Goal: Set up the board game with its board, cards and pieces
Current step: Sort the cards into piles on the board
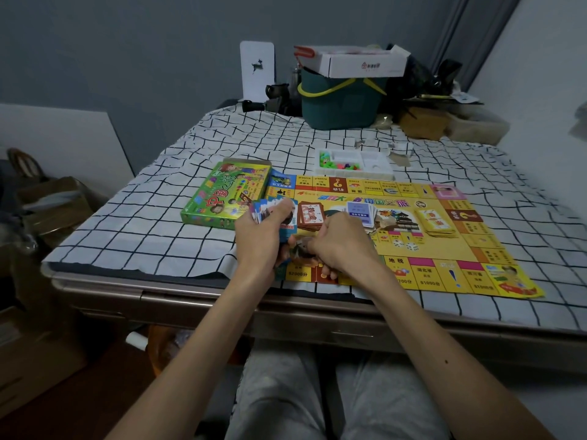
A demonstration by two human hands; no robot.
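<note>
A yellow game board (438, 249) lies flat on the checked tablecloth. My left hand (260, 236) grips a fanned stack of blue-edged cards (273, 206) over the board's left end. My right hand (341, 246) pinches a card (301, 246) pulled from that stack, low over the board. On the board sit a brown card pile (313, 215), a blue-backed pile (360, 212), a yellow pile (436, 222) and two white dice (406, 244). The green game box (222, 193) lies left of the board. A white tray (374, 165) with coloured pieces stands behind it.
A dark green basket (341, 103) with a white carton on top stands at the table's far edge, with clutter to its right. A white card with a deer figure (257, 69) leans on the wall. Cardboard boxes (54, 204) sit on the floor at left.
</note>
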